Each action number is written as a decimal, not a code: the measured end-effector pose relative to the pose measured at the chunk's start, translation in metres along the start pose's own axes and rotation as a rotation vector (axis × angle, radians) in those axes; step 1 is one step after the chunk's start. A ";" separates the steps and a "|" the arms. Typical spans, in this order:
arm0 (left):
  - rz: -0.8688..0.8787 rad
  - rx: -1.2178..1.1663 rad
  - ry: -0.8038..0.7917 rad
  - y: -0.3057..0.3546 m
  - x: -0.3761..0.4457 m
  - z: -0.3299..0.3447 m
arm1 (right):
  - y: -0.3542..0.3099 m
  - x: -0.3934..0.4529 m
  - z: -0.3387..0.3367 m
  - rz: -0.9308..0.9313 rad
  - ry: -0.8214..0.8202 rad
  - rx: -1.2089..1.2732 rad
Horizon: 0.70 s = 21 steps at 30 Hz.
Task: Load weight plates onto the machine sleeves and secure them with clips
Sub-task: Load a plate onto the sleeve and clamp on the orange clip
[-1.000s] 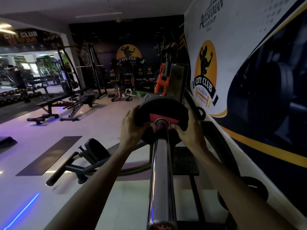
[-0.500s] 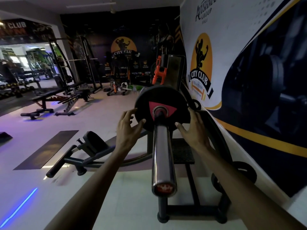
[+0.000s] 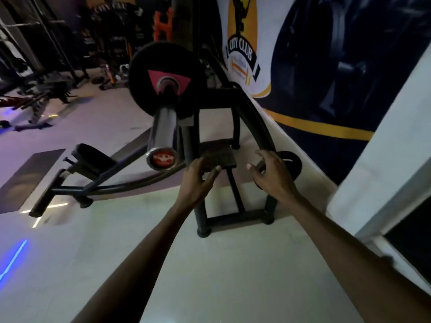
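Observation:
A black weight plate point(image 3: 144, 73) with a pink triangle mark sits far up the chrome sleeve point(image 3: 163, 129), against the machine's arm. The sleeve's red end cap point(image 3: 162, 158) points toward me. My left hand point(image 3: 198, 178) hovers below and right of the sleeve end, fingers spread, holding nothing. My right hand point(image 3: 274, 173) is further right, open too, in front of a second black plate point(image 3: 290, 163) that leans low by the wall behind the machine's frame point(image 3: 235, 220). No clip shows on the sleeve.
The black machine has a curved rail and a padded seat point(image 3: 93, 157) at the left. A textured footplate point(image 3: 219, 152) lies behind my hands. A banner wall runs along the right. Benches and racks stand at the far left, beyond a floor mat point(image 3: 28, 178).
Both hands have let go of the plate on the sleeve and dropped down to the right. My view has tilted downward and pulled back.

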State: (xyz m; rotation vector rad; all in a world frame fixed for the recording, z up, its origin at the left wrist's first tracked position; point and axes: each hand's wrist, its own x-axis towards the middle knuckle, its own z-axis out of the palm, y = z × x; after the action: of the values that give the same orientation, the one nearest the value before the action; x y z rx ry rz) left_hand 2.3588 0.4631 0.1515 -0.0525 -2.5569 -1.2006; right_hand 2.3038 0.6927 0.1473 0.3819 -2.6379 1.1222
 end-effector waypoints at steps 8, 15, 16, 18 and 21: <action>-0.044 -0.032 -0.150 0.038 0.010 0.128 | 0.118 -0.026 -0.062 0.133 -0.050 -0.050; -0.154 0.012 -0.220 0.052 0.052 0.242 | 0.248 0.008 -0.097 0.206 -0.184 -0.088; -0.173 0.009 -0.217 0.050 0.058 0.255 | 0.268 0.013 -0.097 0.215 -0.197 -0.088; -0.217 -0.002 -0.216 0.042 0.069 0.281 | 0.300 0.024 -0.092 0.227 -0.214 -0.096; -0.252 -0.009 -0.229 0.022 0.090 0.315 | 0.337 0.046 -0.073 0.219 -0.257 -0.093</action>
State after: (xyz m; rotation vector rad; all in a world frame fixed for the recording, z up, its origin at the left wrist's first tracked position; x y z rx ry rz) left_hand 2.1931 0.7064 0.0065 0.1431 -2.8232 -1.3672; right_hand 2.1577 0.9650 -0.0127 0.2369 -3.0069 1.0691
